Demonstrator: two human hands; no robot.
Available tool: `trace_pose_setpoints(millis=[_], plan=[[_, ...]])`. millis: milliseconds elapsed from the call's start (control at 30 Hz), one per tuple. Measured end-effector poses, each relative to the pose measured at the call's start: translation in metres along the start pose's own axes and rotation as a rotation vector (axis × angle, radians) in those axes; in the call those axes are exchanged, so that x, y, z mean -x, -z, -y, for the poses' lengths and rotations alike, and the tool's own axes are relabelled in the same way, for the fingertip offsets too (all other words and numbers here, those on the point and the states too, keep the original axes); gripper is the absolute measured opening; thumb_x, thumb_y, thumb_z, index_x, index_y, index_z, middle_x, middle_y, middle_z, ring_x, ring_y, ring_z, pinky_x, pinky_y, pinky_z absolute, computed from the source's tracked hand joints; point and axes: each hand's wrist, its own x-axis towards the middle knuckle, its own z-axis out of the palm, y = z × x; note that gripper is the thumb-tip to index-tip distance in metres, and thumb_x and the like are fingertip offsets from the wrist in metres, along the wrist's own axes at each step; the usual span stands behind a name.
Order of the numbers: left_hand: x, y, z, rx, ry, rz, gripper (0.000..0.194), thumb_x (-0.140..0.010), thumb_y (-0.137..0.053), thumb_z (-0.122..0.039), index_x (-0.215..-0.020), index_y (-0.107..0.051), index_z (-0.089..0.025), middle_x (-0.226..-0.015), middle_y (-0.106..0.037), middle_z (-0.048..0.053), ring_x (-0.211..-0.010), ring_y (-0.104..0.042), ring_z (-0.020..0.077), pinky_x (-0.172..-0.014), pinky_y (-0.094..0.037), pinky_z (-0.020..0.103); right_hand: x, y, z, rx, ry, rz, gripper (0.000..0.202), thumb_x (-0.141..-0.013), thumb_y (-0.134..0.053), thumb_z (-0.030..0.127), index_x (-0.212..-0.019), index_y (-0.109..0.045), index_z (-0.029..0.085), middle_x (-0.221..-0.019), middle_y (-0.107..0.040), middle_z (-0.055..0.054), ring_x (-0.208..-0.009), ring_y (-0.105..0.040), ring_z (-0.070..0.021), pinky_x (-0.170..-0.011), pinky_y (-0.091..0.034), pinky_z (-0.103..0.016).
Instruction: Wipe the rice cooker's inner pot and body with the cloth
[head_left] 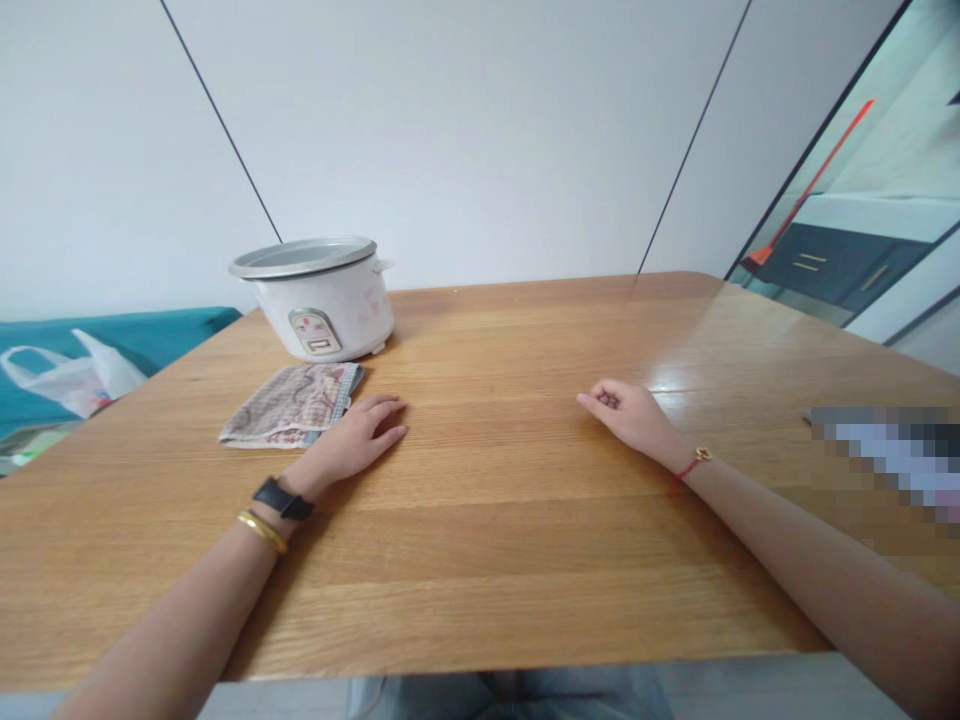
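My left hand (355, 440) rests on the wooden table (480, 530), thumb apart from its fingers, with nothing in it. Just beside it, to the left, lies a folded patterned cloth (289, 402) in brown and cream with a checked edge; the hand overlaps its corner in view. Behind the cloth stands a white rice cooker (319, 305), lidless, with a grey rim and a control panel on its front. On the right side of the table, my right hand (628, 415) lies with its fingers curled in and the thumb pointing left. No object shows in it.
A blurred-out flat item (892, 460) lies at the table's right edge. On the left, a white plastic bag (71, 375) sits on a teal seat (180, 335). A pale panelled wall (465, 140) rises behind the table. An orange-handled broom (821, 180) leans beyond the doorway at right.
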Motion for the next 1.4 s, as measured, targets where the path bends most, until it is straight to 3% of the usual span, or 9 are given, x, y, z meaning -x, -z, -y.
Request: trace_pose_setpoints(millis=[1400], plan=[[0.0003, 0.001, -0.0028, 0.004, 0.009, -0.01, 0.06, -0.097, -0.041, -0.058, -0.134, -0.06, -0.014, -0.142, -0.055, 0.015, -0.132, -0.052, 0.0283, -0.118, -0.036, 0.042, 0.0, 0.0003, 0.0007, 0.019, 0.006, 0.0, 0.043, -0.089, -0.054, 0.058, -0.068, -0.058, 0.021, -0.064, -0.061, -0.002, -0.06, -0.052, -0.0161, -0.058, -0.036, -0.03]])
